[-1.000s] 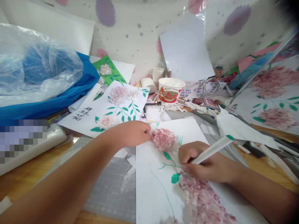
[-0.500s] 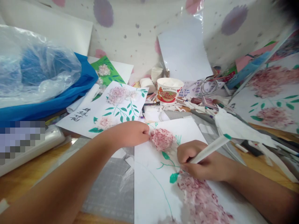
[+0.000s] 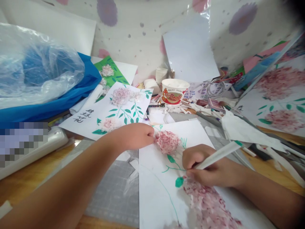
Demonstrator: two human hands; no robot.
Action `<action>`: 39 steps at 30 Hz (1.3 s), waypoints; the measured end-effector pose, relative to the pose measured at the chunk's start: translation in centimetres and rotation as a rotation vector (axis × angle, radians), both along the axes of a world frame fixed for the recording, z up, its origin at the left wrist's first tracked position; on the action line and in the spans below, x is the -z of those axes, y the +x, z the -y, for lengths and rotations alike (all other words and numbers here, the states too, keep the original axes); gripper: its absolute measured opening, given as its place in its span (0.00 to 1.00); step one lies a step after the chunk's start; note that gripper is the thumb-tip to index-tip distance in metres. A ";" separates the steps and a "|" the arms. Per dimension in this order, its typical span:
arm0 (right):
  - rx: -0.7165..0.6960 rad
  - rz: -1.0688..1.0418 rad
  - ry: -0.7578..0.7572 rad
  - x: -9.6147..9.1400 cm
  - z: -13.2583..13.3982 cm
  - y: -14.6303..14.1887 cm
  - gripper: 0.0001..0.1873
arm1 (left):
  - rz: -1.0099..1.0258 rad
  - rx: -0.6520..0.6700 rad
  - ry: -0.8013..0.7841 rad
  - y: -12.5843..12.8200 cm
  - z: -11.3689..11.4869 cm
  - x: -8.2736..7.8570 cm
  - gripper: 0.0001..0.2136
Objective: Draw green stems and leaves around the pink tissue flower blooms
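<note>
A white sheet [image 3: 157,194] lies in front of me with green stems, leaves and two pink paper-scrap flowers. My right hand [image 3: 209,170] is closed around a white marker with a green end [image 3: 218,154], its tip down on the sheet by a filled green leaf [image 3: 179,182]. My left hand [image 3: 135,136] rests in a loose fist on the sheet's upper left edge, its fingertips touching the upper pink flower [image 3: 167,142]. A larger pink flower [image 3: 207,205] spreads below my right hand.
A grey cutting mat [image 3: 111,190] lies under the sheet. Finished flower pictures [image 3: 114,111] sit behind, with a printed paper bowl [image 3: 175,91], scattered pens and paper scraps. A blue bundle under clear plastic [image 3: 40,76] fills the left. More flower sheets [image 3: 278,101] lean at right.
The marker has tilted slightly lower in my right hand. My left hand stays by the upper flower.
</note>
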State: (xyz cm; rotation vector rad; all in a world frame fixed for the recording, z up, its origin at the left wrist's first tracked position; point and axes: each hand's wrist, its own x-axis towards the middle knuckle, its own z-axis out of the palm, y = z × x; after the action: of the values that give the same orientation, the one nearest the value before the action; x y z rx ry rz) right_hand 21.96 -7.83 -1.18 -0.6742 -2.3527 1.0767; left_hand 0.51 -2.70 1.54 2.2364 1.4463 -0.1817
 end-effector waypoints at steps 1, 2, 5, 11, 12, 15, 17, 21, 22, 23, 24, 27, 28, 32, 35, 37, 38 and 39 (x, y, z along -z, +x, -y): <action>0.001 0.000 0.004 0.0 0.0 0.0 0.08 | -0.001 0.002 0.002 0.0 0.0 0.0 0.09; -0.004 0.003 0.005 0.0 0.0 0.0 0.07 | -0.003 0.004 0.003 0.0 -0.1 0.1 0.08; -0.018 0.010 -0.002 0.0 0.1 0.2 0.06 | -0.001 0.006 0.005 0.0 -0.2 0.2 0.09; 0.086 -0.136 -0.176 0.4 0.1 0.4 0.06 | 0.014 0.022 0.011 -0.1 -0.1 0.2 0.09; 0.094 -0.150 -0.195 0.4 0.1 0.5 0.06 | 0.015 0.022 0.012 -0.1 -0.1 0.2 0.09; 0.042 -0.070 -0.150 0.4 0.1 0.3 0.07 | 0.009 0.015 0.021 -0.1 -0.1 0.2 0.09; -0.005 -0.017 -0.096 0.3 0.0 0.2 0.07 | 0.010 0.010 0.023 -0.1 -0.1 0.3 0.09; -0.034 0.005 -0.025 0.1 0.0 -0.1 0.06 | 0.017 0.005 0.021 -0.1 -0.2 0.3 0.10; -0.026 0.010 -0.015 0.0 0.1 -0.1 0.06 | 0.015 0.003 0.020 0.0 -0.3 0.3 0.10; -0.018 0.014 -0.010 0.0 0.1 -0.1 0.06 | 0.013 0.000 0.020 0.0 -0.3 0.3 0.09; -0.011 0.017 -0.007 -0.1 0.1 -0.1 0.07 | 0.012 -0.001 0.018 0.0 -0.3 0.3 0.09; -0.018 0.026 -0.002 -0.1 0.2 -0.1 0.06 | 0.014 -0.002 0.013 0.0 -0.3 0.3 0.10; -0.019 0.028 -0.001 -0.1 0.1 -0.1 0.06 | 0.015 -0.004 0.012 -0.1 -0.2 0.3 0.10; -0.001 0.032 0.010 -0.2 0.1 0.0 0.07 | 0.021 -0.011 0.013 -0.2 -0.3 0.4 0.10; -0.016 0.029 -0.005 -0.2 0.1 -0.1 0.06 | 0.028 -0.013 0.003 -0.2 -0.2 0.4 0.11; -0.007 0.024 -0.025 -0.2 0.1 -0.1 0.06 | 0.027 -0.019 -0.002 -0.2 -0.2 0.3 0.10; -0.003 0.015 -0.042 -0.1 0.1 -0.1 0.07 | 0.026 -0.020 -0.003 -0.2 -0.2 0.3 0.10; 0.004 -0.006 -0.073 -0.1 0.1 0.0 0.07 | 0.027 -0.019 -0.005 -0.2 -0.2 0.3 0.10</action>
State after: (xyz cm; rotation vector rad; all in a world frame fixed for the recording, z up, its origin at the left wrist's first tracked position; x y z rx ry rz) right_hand 21.95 -7.96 -1.10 -0.7009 -2.3153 1.1658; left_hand 0.28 -2.50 1.24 2.2115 1.4511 -0.1476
